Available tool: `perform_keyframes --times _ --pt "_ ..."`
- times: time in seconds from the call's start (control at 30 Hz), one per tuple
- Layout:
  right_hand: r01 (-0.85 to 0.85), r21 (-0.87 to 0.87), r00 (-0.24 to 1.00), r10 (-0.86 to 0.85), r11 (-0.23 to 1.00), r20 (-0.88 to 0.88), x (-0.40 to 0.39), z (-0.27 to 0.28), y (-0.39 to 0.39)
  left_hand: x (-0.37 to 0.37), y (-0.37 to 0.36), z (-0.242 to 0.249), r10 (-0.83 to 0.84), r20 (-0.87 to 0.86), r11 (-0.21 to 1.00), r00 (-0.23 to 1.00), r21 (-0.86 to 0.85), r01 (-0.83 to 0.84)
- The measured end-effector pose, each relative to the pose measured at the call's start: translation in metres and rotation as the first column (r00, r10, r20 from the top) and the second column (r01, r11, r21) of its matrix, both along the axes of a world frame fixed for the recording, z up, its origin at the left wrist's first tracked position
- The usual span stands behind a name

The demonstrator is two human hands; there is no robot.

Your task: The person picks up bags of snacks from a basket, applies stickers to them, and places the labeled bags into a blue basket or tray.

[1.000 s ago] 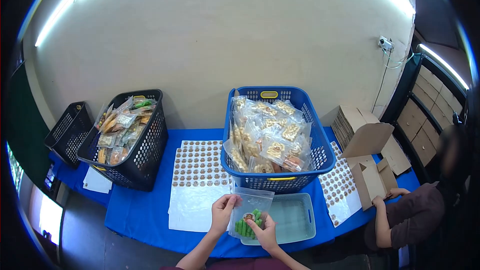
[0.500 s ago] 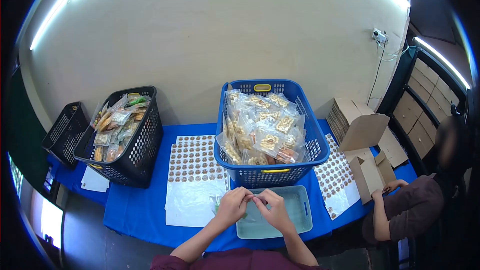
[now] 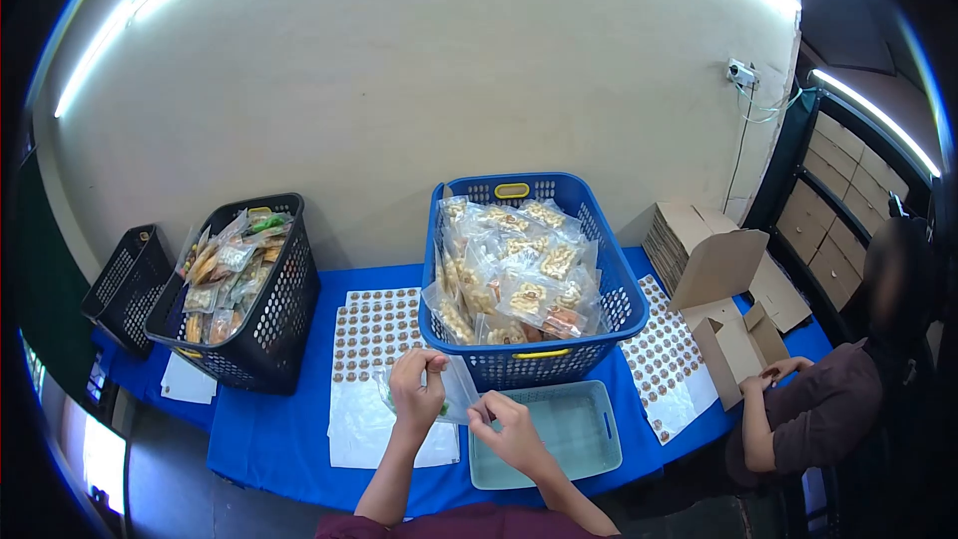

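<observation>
A clear plastic bag (image 3: 456,391) with something green inside is stretched between my two hands. My left hand (image 3: 417,386) is closed at its upper left part, over the sticker sheet (image 3: 374,334). At the bag's lower right edge, my right hand (image 3: 509,429) pinches it above the pale green tray (image 3: 547,474). Behind them stands a blue basket (image 3: 509,364) heaped with clear packets of pale, curved pieces (image 3: 524,250).
Black baskets (image 3: 279,314) stand at the left, one full of packets. A second sticker sheet (image 3: 667,359) lies right of the blue basket. Farther right are an open cardboard box (image 3: 733,354), stacked flat cardboard (image 3: 689,230) and a person (image 3: 818,414) with both hands by the box.
My hands have moved apart, the left one up and leftward, the right one slightly down. The bag now shows spread between them. The camera view has shifted slightly.
</observation>
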State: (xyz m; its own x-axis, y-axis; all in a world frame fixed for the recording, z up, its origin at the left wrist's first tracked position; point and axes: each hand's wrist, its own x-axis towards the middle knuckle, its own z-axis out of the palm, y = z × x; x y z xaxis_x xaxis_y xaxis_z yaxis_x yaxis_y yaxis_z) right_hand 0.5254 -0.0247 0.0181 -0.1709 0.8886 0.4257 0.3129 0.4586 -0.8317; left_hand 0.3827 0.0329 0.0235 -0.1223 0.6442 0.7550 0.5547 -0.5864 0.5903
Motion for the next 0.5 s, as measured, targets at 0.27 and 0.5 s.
perform_keyframes --times 0.27,0.5 --pt "0.192 -0.127 0.981 -0.185 0.973 0.064 0.052 -0.083 -0.024 -0.069 0.025 0.022 -0.058 0.26 0.965 0.964 -0.233 0.121" --pt "0.28 0.229 0.916 -0.331 0.932 0.228 0.047 0.001 -0.044 -0.004 0.011 -0.039 -0.523 0.229 0.595 0.821 -0.592 0.544"
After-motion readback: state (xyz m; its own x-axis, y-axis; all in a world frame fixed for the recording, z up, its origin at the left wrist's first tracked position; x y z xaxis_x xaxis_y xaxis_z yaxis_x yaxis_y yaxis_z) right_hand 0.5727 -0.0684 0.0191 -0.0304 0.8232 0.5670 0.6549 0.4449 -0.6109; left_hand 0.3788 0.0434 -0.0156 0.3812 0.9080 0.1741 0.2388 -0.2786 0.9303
